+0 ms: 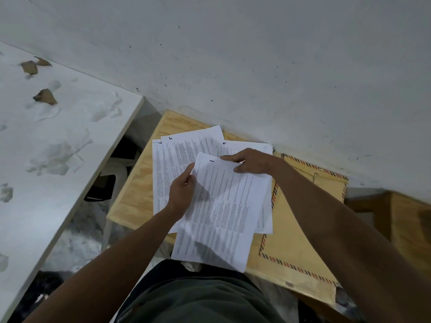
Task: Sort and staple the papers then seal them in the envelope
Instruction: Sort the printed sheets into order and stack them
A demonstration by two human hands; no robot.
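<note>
A printed white sheet [224, 213] with a handwritten "1" at its top is held above the small wooden table [137, 183]. My left hand [182, 192] grips its left edge and my right hand [249, 162] pinches its top edge. Under it lie several other numbered printed sheets [177, 155], fanned out loosely. A brown envelope [300, 220] with a red and black striped border lies at the right, partly beneath the sheets and my right forearm. No stapler is visible.
A white wall [256, 66] rises right behind the wooden table. A long white table [46, 136] with paper scraps stands at the left, across a narrow gap holding dark objects [102, 187]. Another wooden surface [410, 224] sits at the right.
</note>
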